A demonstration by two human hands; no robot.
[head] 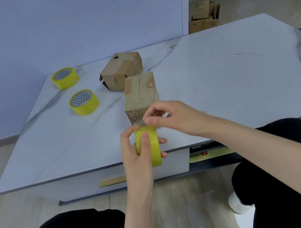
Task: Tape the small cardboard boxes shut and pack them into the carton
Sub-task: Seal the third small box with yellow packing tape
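The person sat at a marble-topped table (227, 76) with the near box (140, 94), a small cardboard box with a scuffed, fibrous top and its flaps closed, standing a little in from the table's front edge.

Just in front of the near box, the left hand (136, 154) gripped the held tape roll (153, 148), a yellow roll stood on edge. The thumb lay across its outer band and the fingers wrapped round from behind. The top of the roll came up to the box's front face.

The right hand (175, 118) was at that same front face, thumb and forefinger pinched together on the free end of that roll's tape, low on the box. The remaining fingers were curled. Whether the tape was already stuck to the cardboard could not be told.

Just behind the near box and slightly to its left, almost touching it, sat a second box (122, 70), tilted, with one flap gaping.

Well to the left of the near box lay two spare tape rolls, one closer (83, 102) and one farther back (65, 78), both flat.

Far behind the near box, on the floor beyond the table, stood an open carton (204, 16).
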